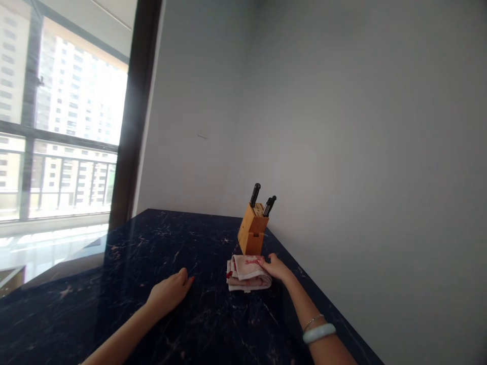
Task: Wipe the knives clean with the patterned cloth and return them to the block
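A folded pink and white cloth (247, 276) with red markings lies on the dark blue marbled table (182, 235). My right hand (274, 267) touches the cloth's upper right side, its fingers apart and resting on top, without lifting it. To the left of the cloth, my left hand (170, 292) is down by the tabletop with its fingers curled together, nothing visible in them. Just behind the cloth stands a wooden knife block (251, 230) holding several black-handled utensils.
A grey wall (361, 177) runs along the table's right edge. Another wall with a white switch plate (202, 135) rises behind the table. Large windows (72, 111) and a dark frame (135, 101) are at the left.
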Available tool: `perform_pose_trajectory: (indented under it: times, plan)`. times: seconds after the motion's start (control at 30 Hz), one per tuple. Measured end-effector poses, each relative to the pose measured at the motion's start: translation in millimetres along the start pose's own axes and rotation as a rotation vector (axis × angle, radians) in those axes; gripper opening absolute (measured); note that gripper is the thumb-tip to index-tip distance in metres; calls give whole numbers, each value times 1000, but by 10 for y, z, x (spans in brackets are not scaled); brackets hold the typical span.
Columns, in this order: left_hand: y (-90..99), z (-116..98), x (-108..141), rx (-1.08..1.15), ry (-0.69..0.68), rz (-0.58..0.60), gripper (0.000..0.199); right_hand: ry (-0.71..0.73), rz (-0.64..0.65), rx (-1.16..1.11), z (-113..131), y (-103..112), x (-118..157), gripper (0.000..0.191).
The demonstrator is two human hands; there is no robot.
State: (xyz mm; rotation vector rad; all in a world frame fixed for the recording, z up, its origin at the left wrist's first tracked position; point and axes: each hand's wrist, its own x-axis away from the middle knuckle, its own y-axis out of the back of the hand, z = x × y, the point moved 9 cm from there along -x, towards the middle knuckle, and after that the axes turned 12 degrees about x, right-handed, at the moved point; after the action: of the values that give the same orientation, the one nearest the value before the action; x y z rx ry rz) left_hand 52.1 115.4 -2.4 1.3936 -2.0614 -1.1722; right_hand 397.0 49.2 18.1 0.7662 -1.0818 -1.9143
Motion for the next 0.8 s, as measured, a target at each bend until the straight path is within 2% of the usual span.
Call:
perform_pose_trajectory:
  times: [0.1, 0.2, 0.33, 0.47, 0.63, 0.8]
  plan:
    - [1, -19, 3, 8, -20, 21, 29, 35, 61, -7, -46, -4, 43, 51]
    - [-11, -35, 8, -12, -45, 45, 29, 67, 89, -49, 19, -65, 63, 44]
    - [-11, -55, 18, -58, -77, 40, 30, 55, 45, -78, 6, -63, 35, 39]
    - [-32, -50, 10, -71, -101, 52, 31, 13, -5, -74, -210, 66, -1, 30]
    - [-65, -43, -16, -100, -146, 58, 35, -2, -118, -68, -370, 229, 1, 31]
    - [-75, -73, -4, -132, -168, 48, 37, -2, -349, -70, -144, 412, -61, 30]
